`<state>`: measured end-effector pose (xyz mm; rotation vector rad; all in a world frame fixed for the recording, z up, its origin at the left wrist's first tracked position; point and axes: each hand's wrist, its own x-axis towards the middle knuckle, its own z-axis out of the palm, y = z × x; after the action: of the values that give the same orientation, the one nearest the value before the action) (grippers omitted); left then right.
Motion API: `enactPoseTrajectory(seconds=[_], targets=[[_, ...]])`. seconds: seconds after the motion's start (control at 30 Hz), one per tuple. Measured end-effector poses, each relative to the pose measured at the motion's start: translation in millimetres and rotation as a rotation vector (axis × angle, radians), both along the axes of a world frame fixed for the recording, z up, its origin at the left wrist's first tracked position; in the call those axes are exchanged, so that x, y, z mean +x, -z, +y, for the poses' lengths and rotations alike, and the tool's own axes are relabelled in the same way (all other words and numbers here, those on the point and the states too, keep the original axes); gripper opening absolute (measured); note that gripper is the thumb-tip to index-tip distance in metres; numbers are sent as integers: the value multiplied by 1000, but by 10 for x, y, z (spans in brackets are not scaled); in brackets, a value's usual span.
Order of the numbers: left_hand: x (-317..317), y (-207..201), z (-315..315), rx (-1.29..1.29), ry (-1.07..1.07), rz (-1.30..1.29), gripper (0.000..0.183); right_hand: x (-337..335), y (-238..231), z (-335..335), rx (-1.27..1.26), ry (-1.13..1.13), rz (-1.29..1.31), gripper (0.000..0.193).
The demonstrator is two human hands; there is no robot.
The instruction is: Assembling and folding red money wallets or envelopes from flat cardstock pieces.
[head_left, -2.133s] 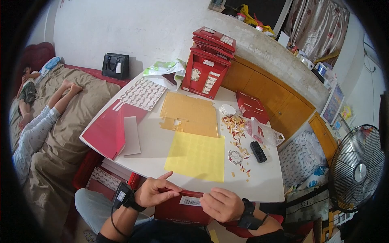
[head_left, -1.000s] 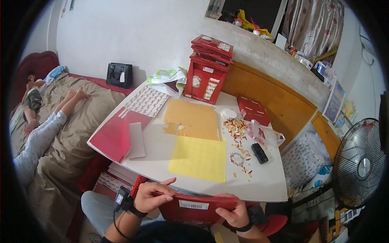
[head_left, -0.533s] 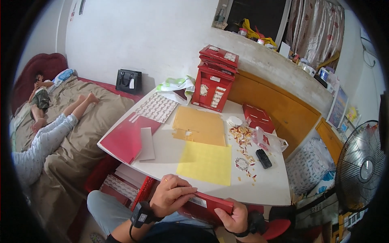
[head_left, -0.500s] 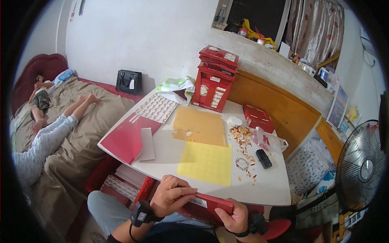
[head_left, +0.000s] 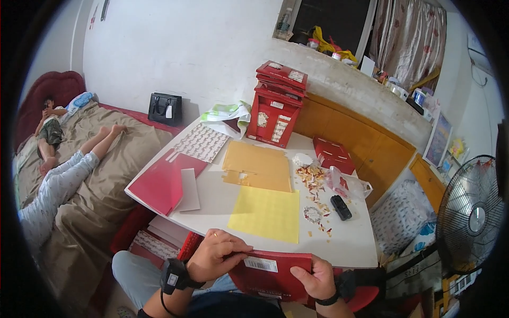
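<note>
A flat red cardboard box (head_left: 269,276) with a white barcode label (head_left: 261,264) is held over my lap, just off the table's near edge. My left hand (head_left: 220,255) is closed at its upper left corner, fingers bent along the top edge. Around its right edge wraps my right hand (head_left: 316,279), thumb on the front face and fingers behind. Closest to the box on the table lies a yellow sheet (head_left: 265,214). Beyond that sheet is a tan cardboard sheet (head_left: 258,165) with a torn lower edge.
Stacked red boxes (head_left: 271,119) stand at the table's back; another red box (head_left: 333,155) lies to their right. Small scraps (head_left: 313,177) and a black device (head_left: 341,208) are on the right side. A fan (head_left: 474,217) stands at far right. Two people lie on the bed (head_left: 122,153).
The red box has tilted up, so more of its labelled face shows. My right hand has shifted slightly right with it; my left hand stays at the top edge.
</note>
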<state>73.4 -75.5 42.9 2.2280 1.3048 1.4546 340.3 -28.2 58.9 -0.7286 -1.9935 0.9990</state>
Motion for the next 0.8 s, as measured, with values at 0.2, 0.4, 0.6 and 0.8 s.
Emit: enactPoseTrajectory(seconds=[0.2,0.4,0.6,0.8], targets=[[100,-96,44,-114,-74,-6,21,-2,47,58,-422,-112,278,28],[250,-246,61,-88,-249,80,24,-82,99,40,-318,-53,246,28],[312,-252,105,42,-339,106,23,-89,74,11,-304,-54,240,30],[142,-72,115,71,-329,-103,2,60,-168,-62,-112,12,210,25]])
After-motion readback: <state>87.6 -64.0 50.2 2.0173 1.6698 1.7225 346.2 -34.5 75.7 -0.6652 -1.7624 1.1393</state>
